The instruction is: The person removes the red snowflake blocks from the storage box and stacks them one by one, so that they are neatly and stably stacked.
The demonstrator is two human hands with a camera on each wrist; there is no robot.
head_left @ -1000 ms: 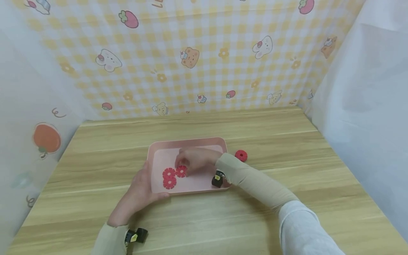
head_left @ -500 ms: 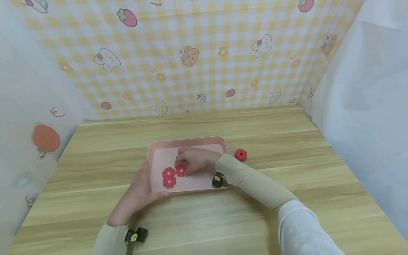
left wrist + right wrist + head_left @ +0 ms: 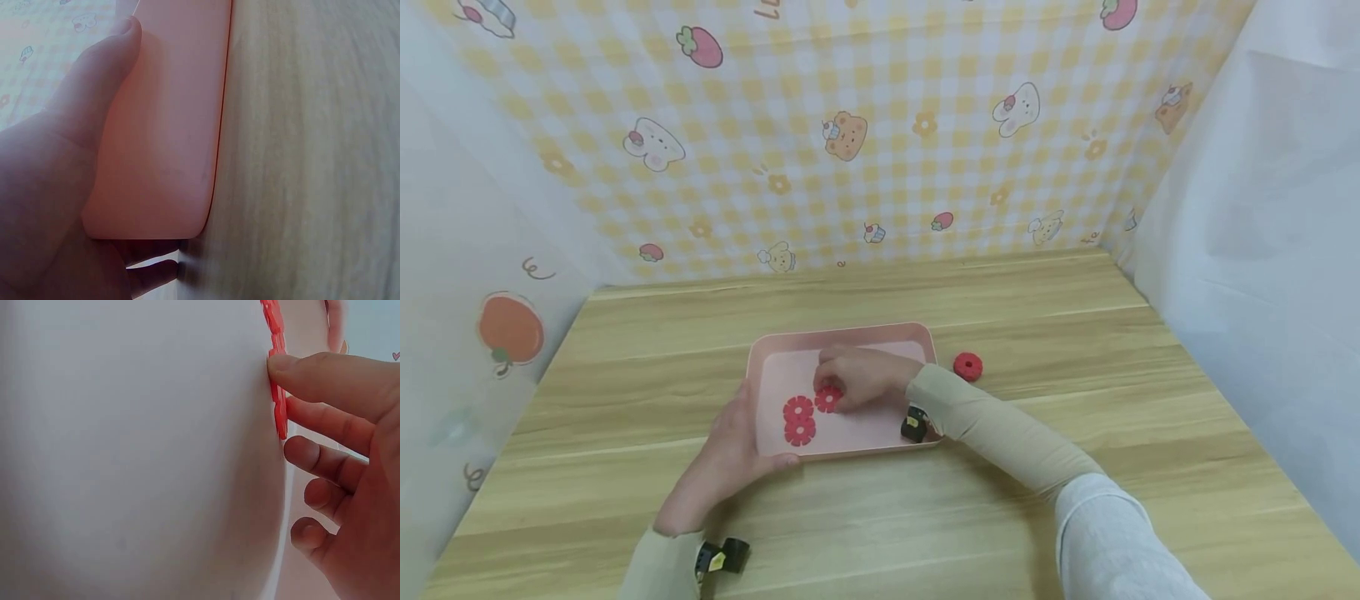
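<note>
In the head view my left hand [image 3: 730, 442] grips the left end of a pink tray [image 3: 842, 339], thumb along its front rim. The left wrist view shows the thumb [image 3: 128, 37] against the tray wall [image 3: 169, 125] and fingers round its end. Inside the tray, my right hand [image 3: 861, 377] pinches a red notched plastic disc [image 3: 828, 400] between thumb and index finger; the other fingers are loosely bent. Just left of it lie two like discs [image 3: 800, 431], edges meeting. In the right wrist view the pinched disc [image 3: 280, 415] shows edge-on against the tray floor.
A small stack of red notched discs [image 3: 967, 367] sits on the wooden table [image 3: 880, 517] just right of the tray. Behind the table hangs a yellow checked cloth [image 3: 887, 167]. White sheeting [image 3: 1262, 250] borders the right side.
The pinched disc has shifted slightly toward the back of the tray, leaving a small gap to the two other discs. My left hand keeps its place on the tray.
</note>
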